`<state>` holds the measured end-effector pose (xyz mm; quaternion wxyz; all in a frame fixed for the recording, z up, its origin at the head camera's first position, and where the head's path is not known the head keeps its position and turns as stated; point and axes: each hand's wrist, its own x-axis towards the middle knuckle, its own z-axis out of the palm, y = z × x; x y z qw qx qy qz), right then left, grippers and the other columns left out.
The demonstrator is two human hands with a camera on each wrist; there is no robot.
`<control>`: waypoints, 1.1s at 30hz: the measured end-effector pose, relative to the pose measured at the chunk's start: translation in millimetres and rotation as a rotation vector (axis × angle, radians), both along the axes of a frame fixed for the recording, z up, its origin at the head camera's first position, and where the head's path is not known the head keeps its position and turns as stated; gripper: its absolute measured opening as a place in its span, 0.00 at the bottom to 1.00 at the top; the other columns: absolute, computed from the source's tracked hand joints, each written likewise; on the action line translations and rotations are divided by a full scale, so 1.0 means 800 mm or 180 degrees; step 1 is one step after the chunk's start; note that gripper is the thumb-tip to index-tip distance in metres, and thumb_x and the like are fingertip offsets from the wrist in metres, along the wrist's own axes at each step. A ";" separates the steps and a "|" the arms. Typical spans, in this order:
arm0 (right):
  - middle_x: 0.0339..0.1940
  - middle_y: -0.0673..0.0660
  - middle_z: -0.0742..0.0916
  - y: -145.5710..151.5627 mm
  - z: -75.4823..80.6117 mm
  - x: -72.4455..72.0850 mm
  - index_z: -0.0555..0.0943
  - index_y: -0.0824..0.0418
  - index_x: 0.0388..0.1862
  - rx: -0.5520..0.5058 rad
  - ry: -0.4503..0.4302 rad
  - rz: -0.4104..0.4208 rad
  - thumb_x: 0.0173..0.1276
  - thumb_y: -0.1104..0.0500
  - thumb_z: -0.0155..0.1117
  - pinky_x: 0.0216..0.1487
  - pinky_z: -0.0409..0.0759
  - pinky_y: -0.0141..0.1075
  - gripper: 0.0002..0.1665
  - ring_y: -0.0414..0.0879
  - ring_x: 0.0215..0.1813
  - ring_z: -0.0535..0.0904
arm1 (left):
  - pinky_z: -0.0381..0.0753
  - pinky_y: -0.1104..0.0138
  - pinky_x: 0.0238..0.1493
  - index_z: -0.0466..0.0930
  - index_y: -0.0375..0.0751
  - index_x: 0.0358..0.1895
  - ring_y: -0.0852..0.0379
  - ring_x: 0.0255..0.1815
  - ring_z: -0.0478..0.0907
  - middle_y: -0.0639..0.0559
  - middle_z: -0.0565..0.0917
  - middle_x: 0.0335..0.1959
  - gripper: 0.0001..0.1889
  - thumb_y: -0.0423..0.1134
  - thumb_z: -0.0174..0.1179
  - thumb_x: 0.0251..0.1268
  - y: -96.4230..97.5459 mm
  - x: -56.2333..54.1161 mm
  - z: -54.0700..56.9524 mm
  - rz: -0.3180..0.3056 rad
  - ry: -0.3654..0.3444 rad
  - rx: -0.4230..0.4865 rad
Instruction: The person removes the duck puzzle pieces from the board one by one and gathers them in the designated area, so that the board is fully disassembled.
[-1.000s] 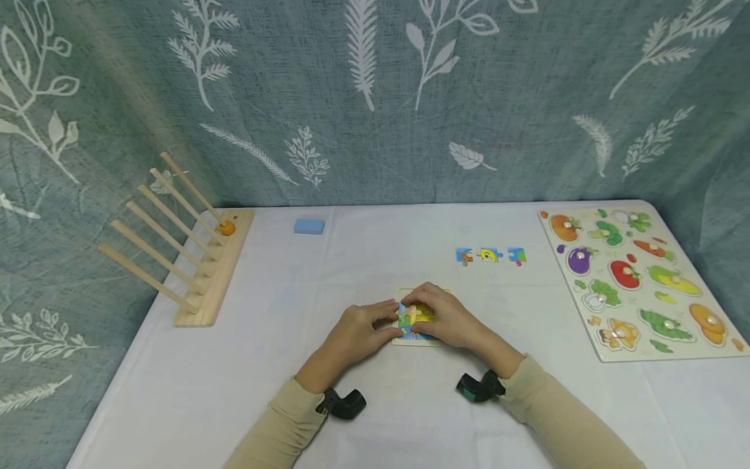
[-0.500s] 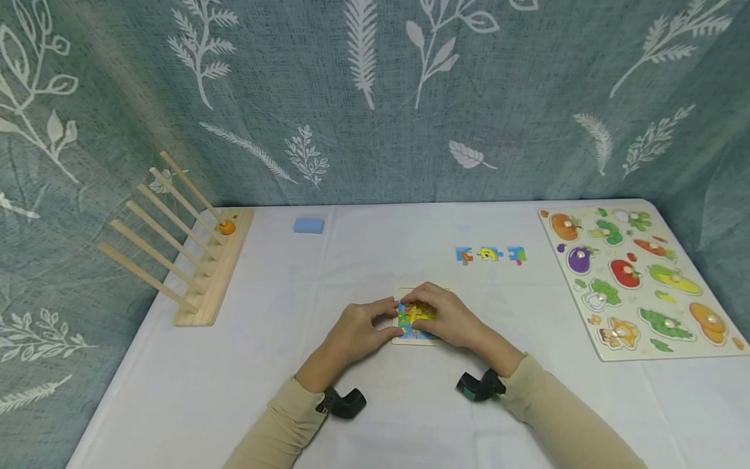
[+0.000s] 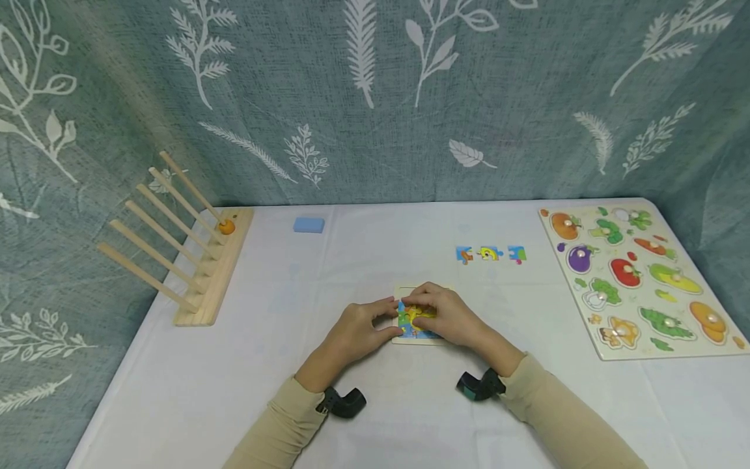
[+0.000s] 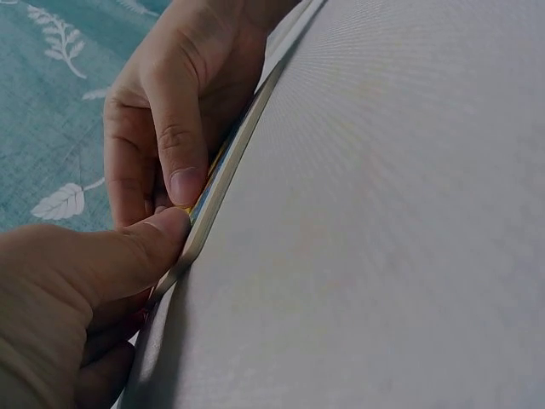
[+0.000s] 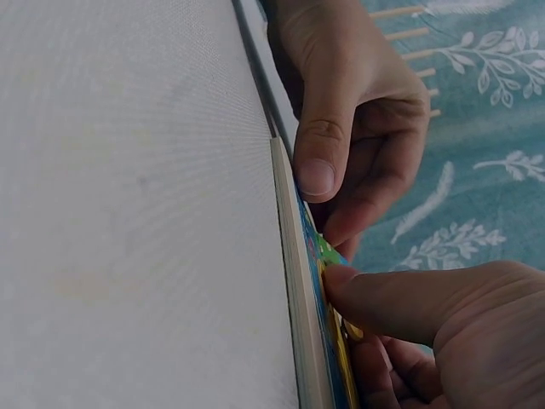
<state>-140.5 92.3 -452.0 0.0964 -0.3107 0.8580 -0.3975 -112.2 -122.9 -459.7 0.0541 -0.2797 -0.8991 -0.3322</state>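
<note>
A small jigsaw puzzle board (image 3: 404, 341) with a pale frame and a blue, green and yellow picture lies on the white table. My left hand (image 3: 359, 331) holds its left edge, thumb at the near corner and fingers farther back. From the right, my right hand (image 3: 448, 317) reaches over the board and pinches a yellow puzzle piece (image 3: 417, 314) between thumb and fingers. In the right wrist view, the yellow piece (image 5: 353, 331) shows beside that thumb, close to the board's surface. Much of the picture is hidden under the right hand.
Three loose puzzle pieces (image 3: 489, 254) lie in a row beyond the board. A blue block (image 3: 308, 225) sits near the far edge. On the left stands a wooden peg rack (image 3: 225, 280) with an orange bead; a vegetable peg puzzle (image 3: 635, 293) covers the right side.
The yellow piece under my right fingers has shifted slightly and looks less pale than before. Both hands stay in nearly the same place.
</note>
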 end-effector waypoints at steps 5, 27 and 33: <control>0.51 0.55 0.81 0.000 0.000 0.000 0.80 0.63 0.56 -0.0026 0.0010 -0.0043 0.62 0.64 0.67 0.57 0.78 0.46 0.22 0.51 0.56 0.78 | 0.82 0.62 0.52 0.85 0.37 0.44 0.51 0.52 0.82 0.44 0.84 0.51 0.17 0.42 0.71 0.52 0.000 0.000 -0.001 -0.0009 -0.0009 -0.0017; 0.50 0.55 0.81 0.001 -0.005 -0.002 0.80 0.64 0.56 -0.0083 0.0235 0.0098 0.60 0.60 0.69 0.54 0.80 0.42 0.24 0.50 0.53 0.79 | 0.82 0.61 0.51 0.85 0.37 0.44 0.51 0.51 0.82 0.43 0.84 0.50 0.17 0.42 0.71 0.51 0.000 -0.001 -0.001 0.0002 0.0011 -0.0036; 0.48 0.55 0.82 0.000 -0.005 -0.002 0.81 0.62 0.55 -0.0136 0.0116 0.0017 0.60 0.62 0.69 0.48 0.81 0.37 0.22 0.46 0.48 0.80 | 0.82 0.61 0.52 0.85 0.37 0.43 0.51 0.51 0.82 0.43 0.84 0.50 0.17 0.42 0.71 0.51 0.000 -0.002 -0.001 -0.0011 0.0035 -0.0046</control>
